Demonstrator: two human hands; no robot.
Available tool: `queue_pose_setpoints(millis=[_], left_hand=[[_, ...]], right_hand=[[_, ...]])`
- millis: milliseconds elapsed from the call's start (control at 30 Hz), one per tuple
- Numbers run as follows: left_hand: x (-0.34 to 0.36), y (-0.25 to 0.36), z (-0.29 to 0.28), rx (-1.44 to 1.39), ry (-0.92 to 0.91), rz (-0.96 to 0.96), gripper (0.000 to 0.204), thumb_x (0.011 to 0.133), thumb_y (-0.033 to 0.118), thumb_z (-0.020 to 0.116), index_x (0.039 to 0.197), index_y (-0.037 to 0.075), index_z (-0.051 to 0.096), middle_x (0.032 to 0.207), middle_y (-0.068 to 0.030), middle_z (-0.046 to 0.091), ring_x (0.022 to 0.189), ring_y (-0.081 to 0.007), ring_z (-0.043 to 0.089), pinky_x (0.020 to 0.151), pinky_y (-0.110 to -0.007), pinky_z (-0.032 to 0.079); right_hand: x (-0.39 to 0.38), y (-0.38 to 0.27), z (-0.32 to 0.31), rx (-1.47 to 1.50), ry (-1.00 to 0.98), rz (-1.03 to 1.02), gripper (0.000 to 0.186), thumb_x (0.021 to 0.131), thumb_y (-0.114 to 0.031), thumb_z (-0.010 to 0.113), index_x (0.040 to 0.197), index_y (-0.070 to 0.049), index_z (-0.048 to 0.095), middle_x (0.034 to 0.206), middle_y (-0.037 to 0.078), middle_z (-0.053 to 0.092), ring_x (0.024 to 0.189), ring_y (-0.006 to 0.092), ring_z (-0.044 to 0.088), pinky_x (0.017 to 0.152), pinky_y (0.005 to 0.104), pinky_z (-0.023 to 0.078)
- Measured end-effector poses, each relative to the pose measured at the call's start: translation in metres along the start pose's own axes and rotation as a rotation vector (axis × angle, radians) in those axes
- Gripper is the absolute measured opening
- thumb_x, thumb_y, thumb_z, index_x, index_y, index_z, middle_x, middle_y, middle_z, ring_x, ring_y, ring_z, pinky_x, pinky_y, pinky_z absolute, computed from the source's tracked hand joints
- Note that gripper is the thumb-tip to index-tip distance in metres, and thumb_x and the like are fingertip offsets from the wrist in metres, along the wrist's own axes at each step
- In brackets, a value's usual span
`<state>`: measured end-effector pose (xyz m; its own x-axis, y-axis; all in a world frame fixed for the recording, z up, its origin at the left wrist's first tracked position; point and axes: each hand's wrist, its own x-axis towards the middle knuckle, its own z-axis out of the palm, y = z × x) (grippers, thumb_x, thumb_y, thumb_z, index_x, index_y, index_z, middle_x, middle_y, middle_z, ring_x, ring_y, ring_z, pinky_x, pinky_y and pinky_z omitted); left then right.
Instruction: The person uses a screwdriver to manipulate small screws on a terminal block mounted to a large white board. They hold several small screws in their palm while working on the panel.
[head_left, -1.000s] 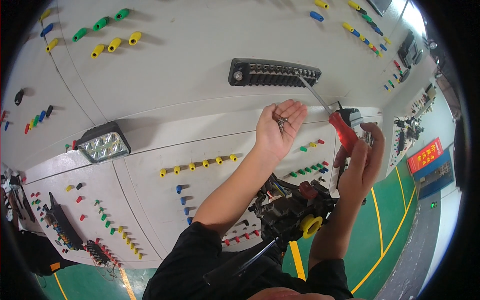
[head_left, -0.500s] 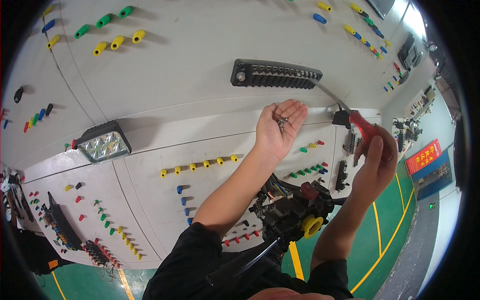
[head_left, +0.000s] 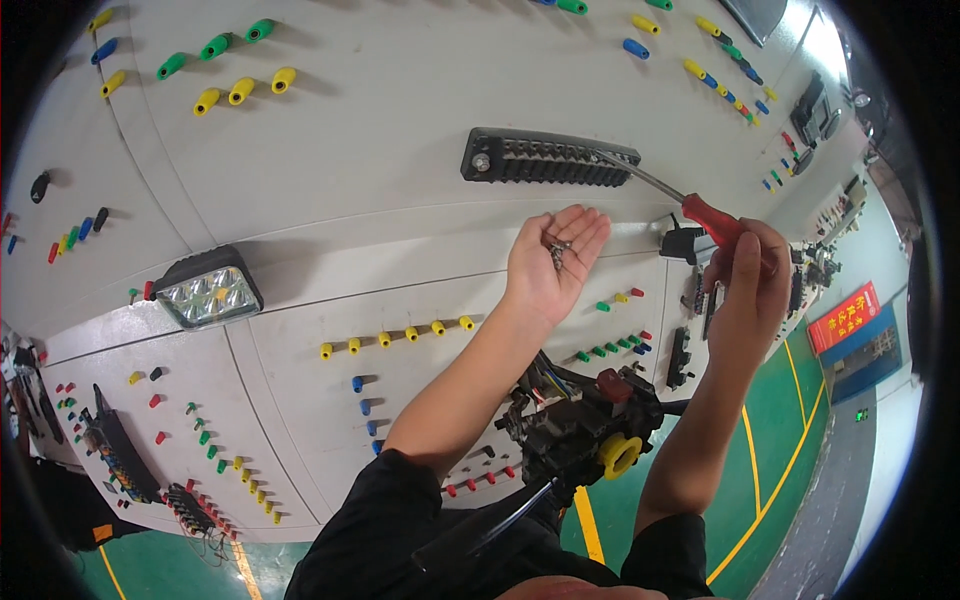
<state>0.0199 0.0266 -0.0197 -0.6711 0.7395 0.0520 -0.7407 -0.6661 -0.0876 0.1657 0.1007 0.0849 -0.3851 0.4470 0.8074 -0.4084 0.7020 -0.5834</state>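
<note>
The right hand (head_left: 755, 280) has its grip closed around a red-handled screwdriver (head_left: 712, 218), the tip at the right half of a black terminal strip (head_left: 550, 167) on a pale panel (head_left: 380, 120). Lower in view, the left hand (head_left: 541, 282) faces palm up (grip unclenched, fingers slightly curled), cradling small metal screws (head_left: 559, 253).

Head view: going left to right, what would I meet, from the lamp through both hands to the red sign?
Rectangular lamp → row of yellow sockets → left hand, palm up with small metal pieces → right hand around the red screwdriver handle → red sign.
</note>
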Motion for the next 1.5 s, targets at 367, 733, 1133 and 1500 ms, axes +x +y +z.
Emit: queue_pose_setpoints(millis=[367,733,1133,1500], left_hand=[[0.002,0.0,0.001,-0.011,-0.009,-0.022,0.033,0.093,0.015,0.03,0.105,-0.012,0.046,0.107,-0.0253,0.054,0.105,-0.0368,0.055,0.096,-0.045,0.047],[0.01,-0.002,-0.018,-0.007,-0.046,-0.053,0.02,0.089,0.015,0.038,0.075,0.004,0.047,0.072,-0.0066,0.047,0.061,-0.0153,0.045,0.047,-0.026,0.033],[0.008,0.005,-0.017,0.079,0.035,-0.041,0.017,0.086,0.016,0.043,0.073,0.006,0.043,0.066,-0.0026,0.04,0.053,-0.0123,0.034,0.046,-0.026,0.03],[0.011,0.003,-0.022,0.111,0.024,-0.19,0.025,0.087,0.022,0.043,0.065,0.012,0.036,0.06,0.0026,0.034,0.049,-0.0091,0.033,0.038,-0.023,0.026]], right_hand=[[-0.002,-0.006,-0.008,-0.013,-0.015,0.037,0.015,0.095,-0.011,0.048,0.101,0.002,0.052,0.073,0.006,0.053,0.057,0.0076,0.045,0.048,0.0207,0.036],[-0.045,-0.005,-0.054,0.1,0.204,0.089,0.023,0.095,-0.017,0.047,0.109,0.002,0.05,0.078,0.009,0.056,0.056,0.0106,0.047,0.049,0.0225,0.038],[-0.057,0.016,-0.011,0.04,0.115,0.132,0.029,0.089,-0.009,0.05,0.115,0.004,0.043,0.089,0.012,0.055,0.065,0.0134,0.053,0.059,0.0252,0.045],[-0.06,0.028,-0.005,-0.028,0.113,0.062,0.035,0.09,-0.014,0.053,0.117,0.005,0.041,0.1,0.016,0.053,0.069,0.02,0.06,0.06,0.0296,0.05]])
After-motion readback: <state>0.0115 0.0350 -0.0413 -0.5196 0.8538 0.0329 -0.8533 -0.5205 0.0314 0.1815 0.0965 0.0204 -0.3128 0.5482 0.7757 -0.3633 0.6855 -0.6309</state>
